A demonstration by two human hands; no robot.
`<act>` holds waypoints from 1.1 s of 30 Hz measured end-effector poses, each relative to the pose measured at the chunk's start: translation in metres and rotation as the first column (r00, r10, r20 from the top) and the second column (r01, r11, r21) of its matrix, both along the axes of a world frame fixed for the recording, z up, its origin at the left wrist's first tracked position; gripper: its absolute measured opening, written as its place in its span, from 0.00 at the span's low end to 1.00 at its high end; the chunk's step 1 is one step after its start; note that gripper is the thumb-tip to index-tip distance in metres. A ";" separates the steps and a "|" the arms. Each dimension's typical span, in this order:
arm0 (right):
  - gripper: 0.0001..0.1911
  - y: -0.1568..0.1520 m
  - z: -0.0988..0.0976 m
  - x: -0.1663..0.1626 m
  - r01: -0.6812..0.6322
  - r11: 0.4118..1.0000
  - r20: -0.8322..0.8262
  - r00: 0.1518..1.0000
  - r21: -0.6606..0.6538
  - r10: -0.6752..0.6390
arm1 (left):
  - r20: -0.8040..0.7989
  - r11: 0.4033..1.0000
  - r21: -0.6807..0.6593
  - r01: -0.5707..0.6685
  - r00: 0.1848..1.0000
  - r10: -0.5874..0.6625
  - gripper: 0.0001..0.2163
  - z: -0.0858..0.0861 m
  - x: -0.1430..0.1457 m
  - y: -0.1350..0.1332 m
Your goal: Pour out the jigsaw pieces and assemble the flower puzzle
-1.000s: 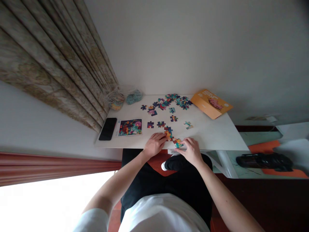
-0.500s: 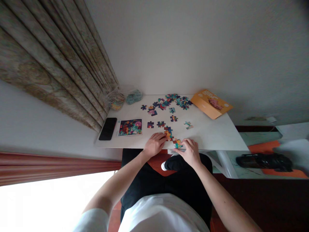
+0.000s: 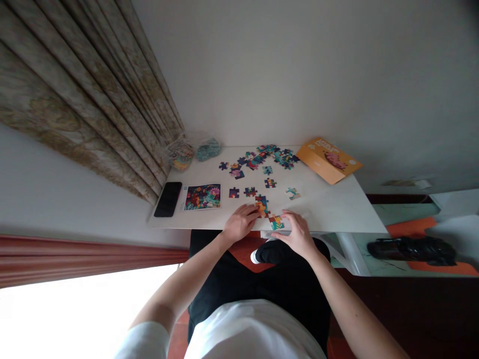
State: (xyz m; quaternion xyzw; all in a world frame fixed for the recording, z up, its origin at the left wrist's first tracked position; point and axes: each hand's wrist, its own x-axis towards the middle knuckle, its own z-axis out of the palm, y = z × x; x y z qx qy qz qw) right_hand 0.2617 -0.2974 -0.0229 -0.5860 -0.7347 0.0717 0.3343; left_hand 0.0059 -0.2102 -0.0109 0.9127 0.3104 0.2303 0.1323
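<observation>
Near the front edge of the table, joined jigsaw puzzle pieces (image 3: 263, 203) in orange and dark blue lie flat. My left hand (image 3: 241, 222) presses curved, closed fingers on their left side, covering part of them. A green and yellow puzzle piece (image 3: 277, 222) adjoins them at the lower right. Around its right side my right hand (image 3: 297, 232) is open, thumb and fingers apart. Loose pieces lie farther back: a dark one (image 3: 234, 193), a reddish one (image 3: 250, 192), a purple and orange one (image 3: 270, 183) and a pale one (image 3: 292, 193).
A heap of puzzle pieces (image 3: 267, 152) lies at the back of the white table (image 3: 329, 209). Leftward are a picture card (image 3: 202, 197), a black phone (image 3: 168, 199) and bagged pieces (image 3: 181, 155). An orange box (image 3: 329, 159) stands at the back right, by the wall.
My right thumb and fingers have spread and drawn back to the right from the green and yellow puzzle piece. My left hand stays on the joined pieces.
</observation>
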 end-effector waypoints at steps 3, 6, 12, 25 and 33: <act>0.28 0.006 0.003 0.013 -0.106 0.990 -0.010 0.994 -0.089 0.106 | 0.023 1.000 -0.017 0.012 1.000 -0.011 0.14 -0.002 0.001 0.005; 0.25 0.011 0.003 0.018 -0.141 0.981 -0.023 0.990 -0.130 0.139 | 0.042 0.998 -0.040 0.046 0.998 -0.045 0.14 -0.004 0.003 0.011; 0.20 0.011 0.003 0.009 -0.126 0.984 -0.061 0.991 -0.124 0.119 | 0.052 0.996 -0.069 0.056 0.997 -0.052 0.15 -0.003 0.006 0.014; 0.08 0.017 -0.001 -0.022 -0.128 0.991 -0.035 0.991 -0.049 0.127 | 0.045 0.994 -0.088 0.061 0.997 -0.057 0.15 -0.006 0.003 0.012; 0.09 0.018 0.000 -0.018 -0.148 0.988 0.010 0.989 -0.040 0.149 | 0.055 0.993 -0.104 0.058 0.997 -0.052 0.15 -0.004 0.004 0.012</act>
